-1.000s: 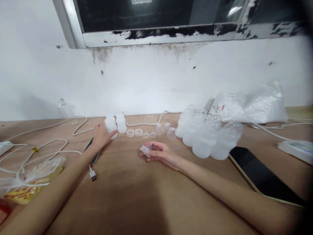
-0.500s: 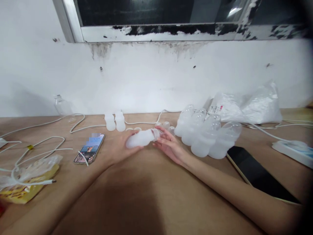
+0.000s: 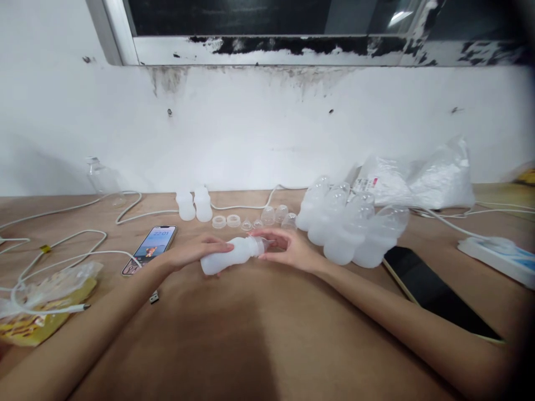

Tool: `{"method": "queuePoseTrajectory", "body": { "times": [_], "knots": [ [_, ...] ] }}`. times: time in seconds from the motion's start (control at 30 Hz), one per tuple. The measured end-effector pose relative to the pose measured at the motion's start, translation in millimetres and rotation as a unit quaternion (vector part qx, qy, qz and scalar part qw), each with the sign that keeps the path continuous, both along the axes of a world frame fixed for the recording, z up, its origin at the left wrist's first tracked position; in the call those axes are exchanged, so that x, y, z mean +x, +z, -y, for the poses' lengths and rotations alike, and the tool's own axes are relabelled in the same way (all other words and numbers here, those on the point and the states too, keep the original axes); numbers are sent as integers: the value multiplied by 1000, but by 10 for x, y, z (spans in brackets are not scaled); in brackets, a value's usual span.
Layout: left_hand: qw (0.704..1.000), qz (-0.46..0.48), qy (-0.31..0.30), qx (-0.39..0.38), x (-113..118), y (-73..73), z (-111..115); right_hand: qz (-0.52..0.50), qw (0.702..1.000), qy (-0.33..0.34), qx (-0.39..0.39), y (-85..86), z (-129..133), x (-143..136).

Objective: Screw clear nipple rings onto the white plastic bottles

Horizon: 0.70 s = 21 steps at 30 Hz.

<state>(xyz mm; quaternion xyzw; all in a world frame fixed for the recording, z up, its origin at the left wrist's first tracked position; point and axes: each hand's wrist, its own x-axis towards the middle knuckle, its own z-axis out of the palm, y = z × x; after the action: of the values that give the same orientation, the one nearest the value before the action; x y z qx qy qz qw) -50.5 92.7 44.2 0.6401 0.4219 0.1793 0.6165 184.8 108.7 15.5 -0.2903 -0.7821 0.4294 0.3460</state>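
A frosted white bottle point(image 3: 228, 257) lies tilted on its side just above the table, its neck toward the right. My left hand point(image 3: 200, 249) is wrapped over the bottle's body from behind. My right hand point(image 3: 288, 249) closes its fingers round the clear collar and nipple at the neck end. Behind the hands are two clear rings point(image 3: 226, 221), small nipples point(image 3: 252, 224) and several clear domed caps point(image 3: 279, 215). Two white bottles without caps point(image 3: 194, 205) stand back left. Several capped bottles point(image 3: 351, 228) stand together at the right.
A lit phone point(image 3: 155, 245), white cables point(image 3: 79, 236) and a yellow plastic packet point(image 3: 54, 312) lie at the left. A dark phone point(image 3: 438, 292) and a white power strip point(image 3: 497, 257) are at the right. A plastic bag point(image 3: 418, 178) and a clear bottle point(image 3: 100, 175) are by the wall.
The held bottle has moved left and lower toward me. My left hand now lies more over its top, and my right fingers have closed further round the neck end.
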Motion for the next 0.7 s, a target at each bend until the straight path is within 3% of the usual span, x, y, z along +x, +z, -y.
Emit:
{"method": "queuePoseTrajectory", "body": {
  "times": [0.17, 0.3, 0.37, 0.43, 0.57, 0.63, 0.7],
  "knots": [
    [983, 55, -52, -165, -50, -36, -85, -11, 997, 22, 75, 43, 7, -10],
    [982, 46, -78, -166, -76, -15, -94, 5, 996, 21, 85, 123, 55, -28],
    [995, -8, -73, -66, -55, 31, -55, 32, 998, 5, 47, 149, 66, -33],
    [989, -99, -50, 99, -17, 77, -2, 64, 998, -3, -23, 155, 63, -45],
    [885, -216, 14, 412, 63, 78, 73, 70, 986, -25, -150, 145, 29, -80],
    [835, -228, 16, 500, 82, 37, 82, 87, 975, -27, -201, 160, 9, -77],
    [817, -231, 14, 528, 86, -5, 74, 117, 970, -16, -211, 195, -3, -49]
  ]
}}
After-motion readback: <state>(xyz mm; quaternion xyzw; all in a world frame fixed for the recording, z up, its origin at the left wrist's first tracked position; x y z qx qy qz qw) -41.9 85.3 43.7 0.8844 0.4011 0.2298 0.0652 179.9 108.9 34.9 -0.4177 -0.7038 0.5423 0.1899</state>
